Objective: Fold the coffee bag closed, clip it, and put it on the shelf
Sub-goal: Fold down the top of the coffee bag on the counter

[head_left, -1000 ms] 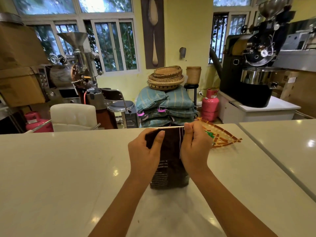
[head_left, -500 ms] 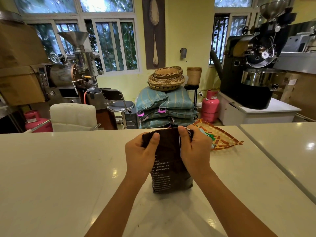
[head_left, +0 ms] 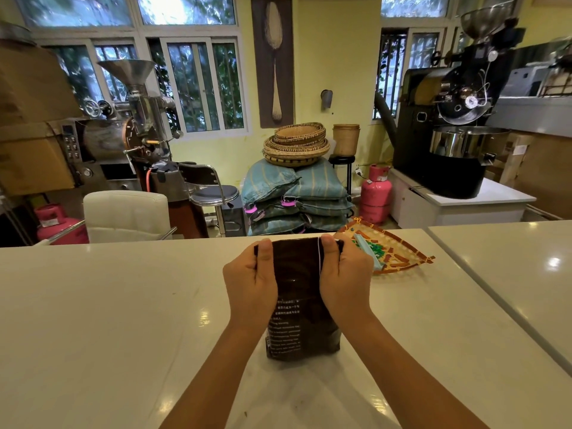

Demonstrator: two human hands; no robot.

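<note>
Upright on a glossy white counter [head_left: 123, 320], a dark brown coffee bag [head_left: 298, 305] with white printed text stands between a person's two bare hands. Each hand is closed around an upper corner of the bag: the left hand [head_left: 249, 281] has its thumb [head_left: 264, 253] pressed flat on the near face while its fingers wrap out of sight behind, and the right hand [head_left: 346, 278] mirrors that grip, thumb [head_left: 329, 252] over the front at the opposite corner. Between the two thumbs the bag's top edge runs straight and level. A thin white thread [head_left: 319, 258] hangs down the bag just inside the right thumb. Just beyond the right hand's knuckles, a fan-shaped woven tray [head_left: 402, 255] lies on the counter, holding a pale blue clip [head_left: 366, 250] and small green pieces [head_left: 376, 249]. Past the fingertips, beyond the counter's far edge, stacked blue-green sacks [head_left: 297, 193] carry a pile of woven baskets [head_left: 295, 144].
</note>
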